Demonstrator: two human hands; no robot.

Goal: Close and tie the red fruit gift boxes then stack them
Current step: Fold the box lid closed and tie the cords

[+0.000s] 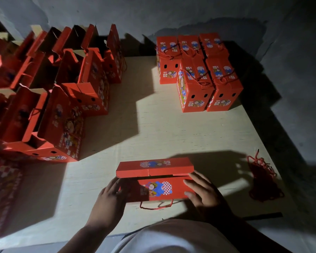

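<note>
A red gift box [164, 189] with a cartoon print stands on the pale board [153, 125] right in front of me. Its top flaps are nearly folded shut, and a red cord handle [156, 207] hangs from its near side. My left hand [109, 196] presses the box's left end. My right hand [199, 190] lies against its right end, fingers spread over the front face. At the far right, several closed boxes [197, 70] with tied cords stand in stacked rows.
Many open red boxes [62, 88] with raised flaps crowd the left side. A bundle of loose red cords [263, 179] lies at the board's right edge. A grey wall runs behind, and dark floor lies to the right.
</note>
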